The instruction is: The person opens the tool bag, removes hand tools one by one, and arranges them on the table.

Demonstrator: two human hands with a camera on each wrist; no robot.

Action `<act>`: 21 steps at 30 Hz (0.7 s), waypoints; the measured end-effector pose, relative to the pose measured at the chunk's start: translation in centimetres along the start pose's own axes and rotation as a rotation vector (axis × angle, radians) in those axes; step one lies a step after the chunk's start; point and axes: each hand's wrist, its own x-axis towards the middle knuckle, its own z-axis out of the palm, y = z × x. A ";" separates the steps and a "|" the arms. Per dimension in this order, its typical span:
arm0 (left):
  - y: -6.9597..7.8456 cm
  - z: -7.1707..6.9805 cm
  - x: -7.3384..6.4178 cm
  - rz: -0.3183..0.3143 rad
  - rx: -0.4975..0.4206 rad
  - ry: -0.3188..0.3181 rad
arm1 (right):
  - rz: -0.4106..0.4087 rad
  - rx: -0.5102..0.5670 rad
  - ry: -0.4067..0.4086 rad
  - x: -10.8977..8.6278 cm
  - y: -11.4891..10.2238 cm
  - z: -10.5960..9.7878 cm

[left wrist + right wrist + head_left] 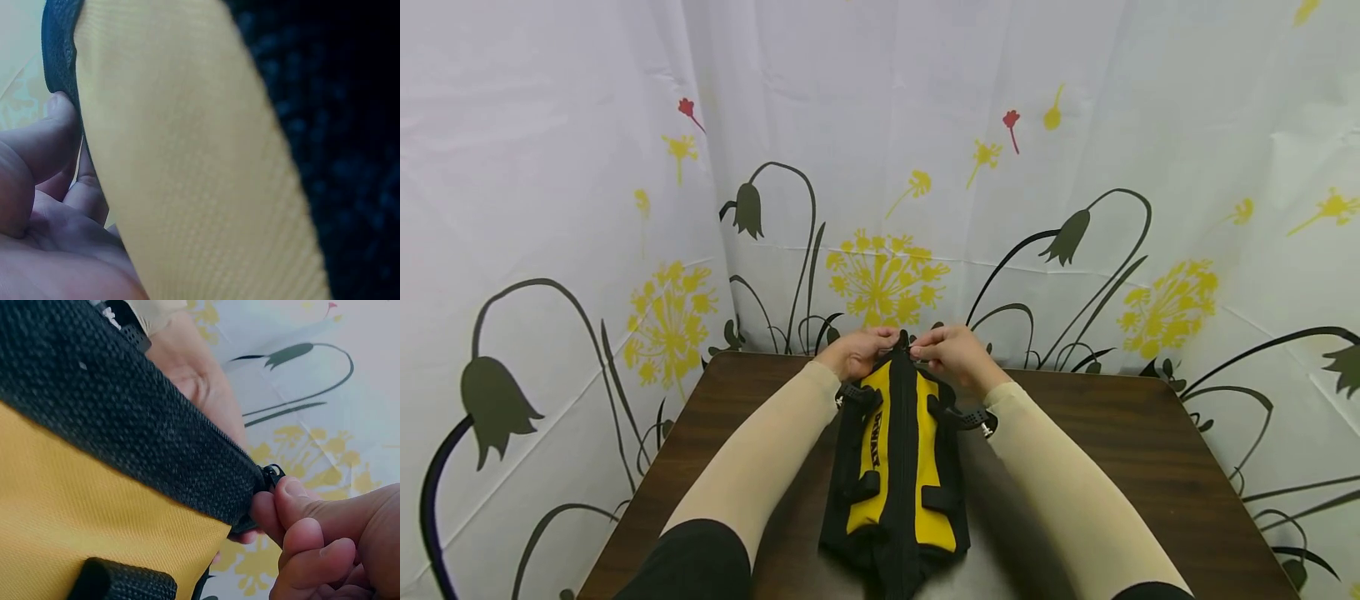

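Observation:
A yellow and black tool bag [927, 450] with a zipper [901, 467] along its top lies lengthwise on the table. At its far end my left hand [859, 352] pinches the black end of the bag between thumb and fingers, also seen in the left wrist view beside the yellow fabric [187, 156]. Thumb and forefinger of my right hand [325, 531] pinch the zipper pull [273, 475] at that same end. In the right wrist view the zipper teeth run together up to the slider. What the bag holds is hidden.
The dark wooden table [1097, 450] extends to both sides of the bag. Behind and to the left hangs a white curtain [850, 100] printed with flowers. Black handle straps [942, 498] stick out from the bag's sides near both wrists.

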 end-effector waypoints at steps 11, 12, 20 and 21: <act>-0.2 -0.1 -0.2 0.014 0.019 0.016 | -0.029 -0.070 -0.020 -2.1 -0.7 0.8; -0.2 -0.1 -0.2 0.014 0.019 0.020 | -0.027 -0.074 -0.025 -2.4 -0.6 0.9; -0.1 0.0 -0.3 0.021 0.032 0.021 | -0.032 -0.060 -0.046 -4.3 0.0 1.4; -0.1 0.0 -0.4 0.027 0.034 0.017 | -0.031 -0.053 -0.045 -4.5 0.1 1.4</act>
